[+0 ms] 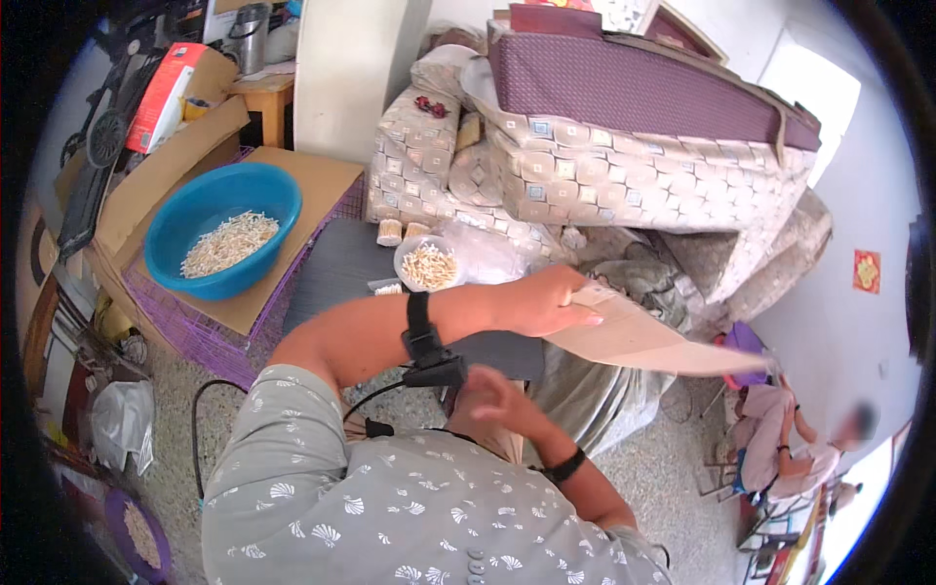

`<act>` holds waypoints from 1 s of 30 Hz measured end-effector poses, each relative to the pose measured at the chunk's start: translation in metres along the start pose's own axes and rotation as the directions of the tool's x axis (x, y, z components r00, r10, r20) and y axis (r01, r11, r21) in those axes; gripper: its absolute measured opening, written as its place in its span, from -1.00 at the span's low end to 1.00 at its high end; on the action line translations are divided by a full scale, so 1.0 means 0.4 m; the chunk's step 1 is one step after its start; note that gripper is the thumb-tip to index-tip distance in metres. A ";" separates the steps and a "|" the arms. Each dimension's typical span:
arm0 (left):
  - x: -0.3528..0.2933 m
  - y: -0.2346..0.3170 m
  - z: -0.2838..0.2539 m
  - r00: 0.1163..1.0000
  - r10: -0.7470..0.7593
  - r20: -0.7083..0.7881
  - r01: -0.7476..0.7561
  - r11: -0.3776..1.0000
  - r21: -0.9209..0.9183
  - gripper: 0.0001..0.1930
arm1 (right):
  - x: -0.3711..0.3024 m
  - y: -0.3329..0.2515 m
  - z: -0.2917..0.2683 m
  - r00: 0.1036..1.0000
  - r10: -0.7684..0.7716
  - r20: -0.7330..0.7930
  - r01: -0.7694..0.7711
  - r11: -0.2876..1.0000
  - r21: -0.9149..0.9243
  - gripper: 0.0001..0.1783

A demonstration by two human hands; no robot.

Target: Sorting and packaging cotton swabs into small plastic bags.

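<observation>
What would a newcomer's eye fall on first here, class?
The blue basin of white swabs at upper left stands out first. Next comes the cardboard sheet in the left hand, right of centre, then the patterned sofa at the top.

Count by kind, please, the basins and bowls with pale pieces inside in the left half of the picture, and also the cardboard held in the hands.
Blue basin: 1
Purple basin: 1
White bowl: 1
Cardboard piece in left hand: 1
Total: 4

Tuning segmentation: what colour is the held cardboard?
The held cardboard is light brown; head view.
</observation>
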State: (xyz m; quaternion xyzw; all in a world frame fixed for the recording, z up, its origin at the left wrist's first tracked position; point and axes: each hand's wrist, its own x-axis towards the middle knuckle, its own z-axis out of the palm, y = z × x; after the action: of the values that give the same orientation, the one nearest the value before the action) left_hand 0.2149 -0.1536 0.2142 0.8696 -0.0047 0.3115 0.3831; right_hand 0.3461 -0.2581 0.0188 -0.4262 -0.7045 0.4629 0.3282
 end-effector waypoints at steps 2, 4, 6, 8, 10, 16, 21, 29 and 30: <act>-0.043 -0.044 0.006 0.993 -0.049 -0.107 0.019 0.965 -0.262 -0.73 | -0.051 -0.019 -0.069 0.961 0.026 -0.274 0.074 0.934 0.349 -0.05; -0.091 -0.083 -0.007 0.974 -0.144 -0.176 0.033 0.856 -0.516 -0.68 | -0.076 -0.091 -0.112 0.849 0.057 -0.525 0.257 0.824 0.505 -0.04; -0.120 -0.115 0.021 0.957 -0.164 -0.239 -0.036 0.751 -0.660 -0.65 | -0.083 -0.117 -0.152 0.772 -0.179 -0.610 0.508 0.750 0.423 -0.12; -0.116 -0.134 0.067 0.952 -0.160 -0.262 -0.128 0.568 -0.813 -0.56 | -0.083 -0.173 -0.164 0.541 -0.194 -0.819 0.534 0.831 0.156 -0.22; -0.121 -0.136 0.067 0.924 -0.205 -0.324 -0.164 0.552 -0.818 -0.56 | -0.060 -0.253 -0.188 0.402 -0.244 -0.883 0.508 0.861 -0.007 -0.31; -0.258 -0.276 0.083 0.822 -0.554 -0.133 0.320 0.643 -0.696 -0.66 | 0.160 -0.522 -0.320 0.137 -0.582 -0.801 0.227 0.806 -0.547 -0.61; -0.316 -0.417 0.196 0.823 -0.541 -0.172 0.435 0.795 -0.422 -0.74 | 0.573 -0.528 -0.032 0.687 -0.727 0.027 0.086 0.044 -0.995 -0.89; -0.279 -0.420 0.214 0.791 -0.603 0.105 0.603 0.737 -0.307 -0.74 | 0.400 -0.750 0.405 0.098 -0.605 0.790 0.963 0.257 0.077 -0.85; -0.277 -0.411 0.223 0.781 -0.611 0.129 0.618 0.727 -0.299 -0.74 | 0.424 -0.747 0.360 0.209 -0.644 0.736 0.960 0.280 -0.028 -0.83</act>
State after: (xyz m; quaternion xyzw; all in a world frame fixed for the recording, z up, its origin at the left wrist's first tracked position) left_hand 0.2142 -0.1227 -0.0012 0.7501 0.2274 0.1524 0.6020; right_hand 0.0625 -0.2207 0.2575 0.1331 -0.9700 0.1186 0.1651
